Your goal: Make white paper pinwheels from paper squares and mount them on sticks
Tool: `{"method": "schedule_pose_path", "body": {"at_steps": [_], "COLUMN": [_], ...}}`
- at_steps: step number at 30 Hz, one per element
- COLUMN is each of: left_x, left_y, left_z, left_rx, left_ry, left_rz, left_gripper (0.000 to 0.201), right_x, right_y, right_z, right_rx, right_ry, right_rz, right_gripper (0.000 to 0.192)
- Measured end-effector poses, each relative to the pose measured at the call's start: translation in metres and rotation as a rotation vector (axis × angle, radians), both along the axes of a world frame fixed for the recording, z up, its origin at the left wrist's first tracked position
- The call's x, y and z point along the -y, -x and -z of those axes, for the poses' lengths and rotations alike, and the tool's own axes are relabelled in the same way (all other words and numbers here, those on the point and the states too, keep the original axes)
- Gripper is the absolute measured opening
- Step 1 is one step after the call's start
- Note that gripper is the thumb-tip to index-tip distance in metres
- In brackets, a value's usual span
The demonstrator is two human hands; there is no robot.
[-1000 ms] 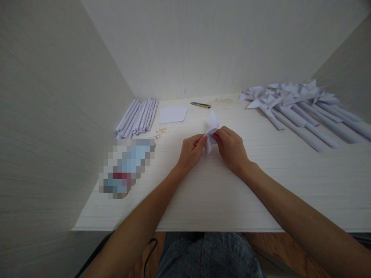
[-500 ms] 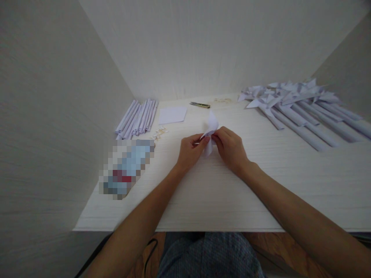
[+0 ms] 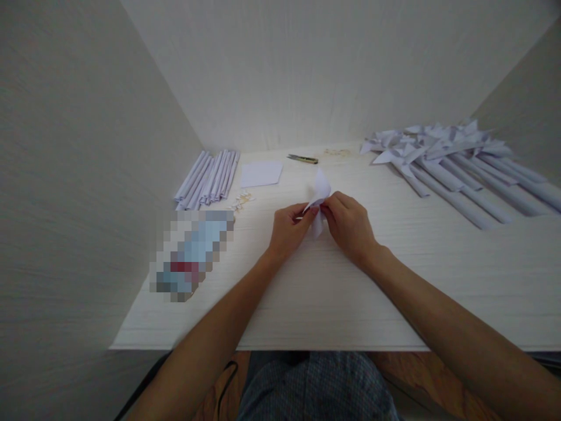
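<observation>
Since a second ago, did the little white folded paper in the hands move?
No. The small white folded paper sits just as far below the yellow utility knife, pinched by both hands.

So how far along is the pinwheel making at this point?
Done: a pile of finished pinwheels lies at the far right of the table. In hand: the left hand and right hand pinch a folded paper piece. Left: a row of rolled paper sticks and a flat sheet lie untouched.
</observation>
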State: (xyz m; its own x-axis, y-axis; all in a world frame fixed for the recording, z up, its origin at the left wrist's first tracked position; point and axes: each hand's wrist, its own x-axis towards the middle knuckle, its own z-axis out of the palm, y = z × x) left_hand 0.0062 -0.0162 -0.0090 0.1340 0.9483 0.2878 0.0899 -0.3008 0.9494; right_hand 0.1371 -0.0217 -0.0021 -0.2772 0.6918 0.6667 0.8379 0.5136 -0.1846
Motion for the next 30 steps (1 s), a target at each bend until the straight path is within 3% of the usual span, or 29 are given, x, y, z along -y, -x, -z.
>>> {"method": "schedule_pose_path", "body": {"at_steps": [6,16,24,30], "left_x": [0.0,-0.005,-0.002,-0.003], "left_y": [0.0,0.003,0.005,0.005], "left_z": [0.0,-0.005,-0.008,-0.007], "left_rx": [0.021,0.227,0.262,0.264], "left_ry": [0.035,0.302,0.358,0.382], "left_rz": [-0.016,0.062,0.104,0.114], "left_gripper": [0.023,0.025,0.022,0.022], "right_x": [0.0,-0.007,-0.006,-0.007], "right_y": [-0.001,-0.016,-0.019,-0.019], "right_z": [0.001,-0.004,-0.007,-0.008], "right_rx": [-0.065,-0.351,-0.499,-0.479], "right_ry": [0.092,0.252,0.288,0.332], "right_rz": [-0.031,-0.228,-0.34,-0.349], "right_gripper": [0.02,0.019,0.018,0.017]}}
